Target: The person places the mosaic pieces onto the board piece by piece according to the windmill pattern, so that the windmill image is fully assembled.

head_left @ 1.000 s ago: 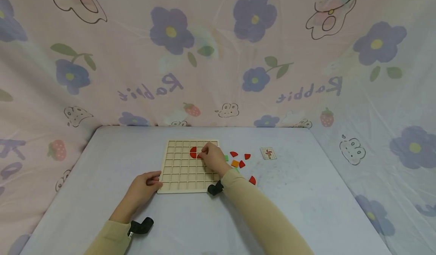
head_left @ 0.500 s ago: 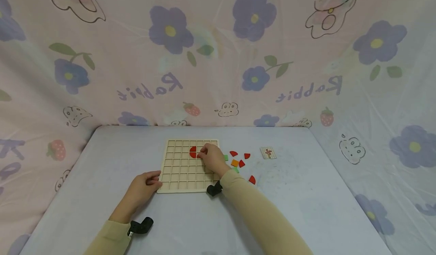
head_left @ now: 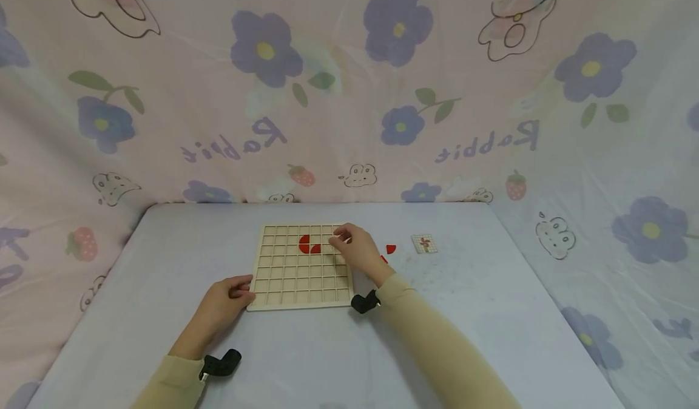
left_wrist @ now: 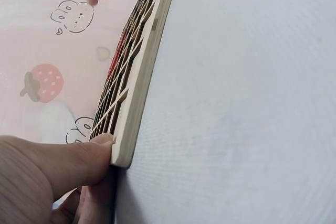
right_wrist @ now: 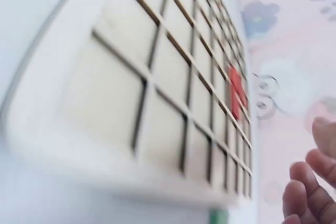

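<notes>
lower left of middle first: left hand (head_left: 221, 301) pinches the near left corner of the wooden grid board (head_left: 303, 272), thumb on the rim, fingers curled in at the edge; can't see how far they go under. board lies flat on the surface (head_left: 306, 360), middle of frame, about square so no real long axis, near edge running roughly across the picture. it's right of and beyond the left hand, with the right hand over its upper right part. red pieces (head_left: 304, 249) sit in cells at the board's upper middle, just left of the right fingertips, not touching. right hand (head_left: 357, 248): loosely bent, thumb and fingers parted in the right wrist view, nothing seen in it. key relation, my read: loose pieces vs right hand. red bit (head_left: 384, 260) at right of center, mostly hidden by that hand; loose red piece (head_left: 391, 249) just above the right wrist in the frame, so right hand is nearer, left well apart; too small to call an axis. green piece (right_wrist: 219, 216) peeks past the board edge, bottom of the right wrist view. patterned card (head_left: 425, 244) farther right, then printed curtain (head_left: 338, 148) across the back.
</notes>
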`<state>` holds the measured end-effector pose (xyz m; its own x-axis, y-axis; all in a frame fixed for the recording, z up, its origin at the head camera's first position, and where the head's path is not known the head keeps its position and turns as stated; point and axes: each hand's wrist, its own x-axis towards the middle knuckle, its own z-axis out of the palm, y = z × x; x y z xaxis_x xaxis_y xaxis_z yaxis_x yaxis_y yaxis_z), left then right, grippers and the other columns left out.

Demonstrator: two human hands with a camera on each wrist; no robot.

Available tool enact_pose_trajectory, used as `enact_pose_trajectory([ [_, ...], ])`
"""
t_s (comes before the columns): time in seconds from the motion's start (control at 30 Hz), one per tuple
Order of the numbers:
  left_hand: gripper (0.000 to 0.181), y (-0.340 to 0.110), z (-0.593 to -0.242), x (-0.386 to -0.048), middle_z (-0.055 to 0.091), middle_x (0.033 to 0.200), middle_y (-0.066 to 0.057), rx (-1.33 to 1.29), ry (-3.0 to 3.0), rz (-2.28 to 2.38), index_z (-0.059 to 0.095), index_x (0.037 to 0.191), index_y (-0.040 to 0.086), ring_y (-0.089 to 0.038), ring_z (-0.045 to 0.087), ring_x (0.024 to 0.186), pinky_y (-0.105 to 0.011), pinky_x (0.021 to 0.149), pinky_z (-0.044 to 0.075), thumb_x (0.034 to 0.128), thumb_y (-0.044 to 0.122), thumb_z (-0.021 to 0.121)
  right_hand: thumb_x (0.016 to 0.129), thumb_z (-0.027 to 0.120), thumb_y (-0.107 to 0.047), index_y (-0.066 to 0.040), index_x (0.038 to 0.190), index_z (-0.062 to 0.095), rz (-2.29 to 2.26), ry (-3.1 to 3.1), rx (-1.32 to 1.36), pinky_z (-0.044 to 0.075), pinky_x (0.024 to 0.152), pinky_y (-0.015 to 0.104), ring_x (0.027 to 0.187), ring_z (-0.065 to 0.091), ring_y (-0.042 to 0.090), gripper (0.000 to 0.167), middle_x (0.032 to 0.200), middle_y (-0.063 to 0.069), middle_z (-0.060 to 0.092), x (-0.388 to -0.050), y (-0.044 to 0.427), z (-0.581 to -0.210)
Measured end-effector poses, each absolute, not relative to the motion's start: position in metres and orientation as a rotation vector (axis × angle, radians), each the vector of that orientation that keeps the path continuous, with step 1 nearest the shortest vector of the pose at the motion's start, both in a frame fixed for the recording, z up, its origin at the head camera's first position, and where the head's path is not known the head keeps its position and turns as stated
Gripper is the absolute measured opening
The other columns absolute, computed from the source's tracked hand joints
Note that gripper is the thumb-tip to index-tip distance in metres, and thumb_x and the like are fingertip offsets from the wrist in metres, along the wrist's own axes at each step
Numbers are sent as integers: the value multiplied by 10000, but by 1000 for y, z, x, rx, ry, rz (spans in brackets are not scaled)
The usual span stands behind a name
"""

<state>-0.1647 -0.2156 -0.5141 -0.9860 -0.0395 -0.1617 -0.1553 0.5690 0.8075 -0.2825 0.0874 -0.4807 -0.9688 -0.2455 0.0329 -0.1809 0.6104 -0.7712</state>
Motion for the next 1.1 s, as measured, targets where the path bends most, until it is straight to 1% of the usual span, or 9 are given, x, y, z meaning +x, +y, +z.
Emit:
enact_pose_trajectory([
  [0.17,469,-217,-514,-165,603,1100,-91,-170,2682,1374,553,1337,10,-211,563,980,-358,802,472,905,137,686,925,646,-405,-121,1208,640,-1280,2797,-351,484,723,344,914,549,168,400,1012,-36,623,-283,120,-471],
  [0.27,463,-218,-515,-166,603,1092,-88,-167,2697,1362,553,1334,8,-208,560,975,-340,794,472,907,134,681,928,642,-407,-125,1222,640,-1280,2811,-315,491,715,350,911,550,178,407,1016,-30,630,-283,139,-466],
  [0.3,464,-218,-515,-167,602,1093,-90,-163,2698,1362,551,1335,5,-209,559,975,-331,788,472,909,133,679,927,641,-411,-125,1220,642,-1268,2825,-307,482,736,348,910,550,177,409,1012,-31,633,-284,145,-466],
  [0.5,458,-219,-511,-166,599,1092,-92,-156,2701,1356,549,1334,1,-211,556,977,-323,789,469,913,130,672,916,656,-414,-122,1213,645,-1210,2841,-214,490,730,345,906,548,198,417,1002,-19,629,-286,167,-473],
  [0.67,464,-218,-509,-164,599,1086,-92,-159,2697,1358,546,1335,-4,-210,556,974,-316,779,469,912,133,677,911,672,-386,-140,1192,654,-1176,2806,-162,492,741,341,897,554,205,374,1008,-5,617,-290,173,-487],
  [0.83,461,-218,-510,-165,606,1066,-77,-167,2686,1356,547,1336,3,-203,556,964,-311,773,469,913,133,675,895,695,-381,-158,1133,668,-1130,2796,-103,483,741,335,849,551,208,328,988,10,612,-299,172,-500],
  [1.1,461,-215,-513,-165,603,1101,-102,-161,2676,1391,553,1330,-1,-216,567,988,-322,779,478,906,124,682,883,710,-369,-149,1069,714,-1086,2813,-47,484,728,330,759,585,157,288,914,-10,654,-303,167,-507],
])
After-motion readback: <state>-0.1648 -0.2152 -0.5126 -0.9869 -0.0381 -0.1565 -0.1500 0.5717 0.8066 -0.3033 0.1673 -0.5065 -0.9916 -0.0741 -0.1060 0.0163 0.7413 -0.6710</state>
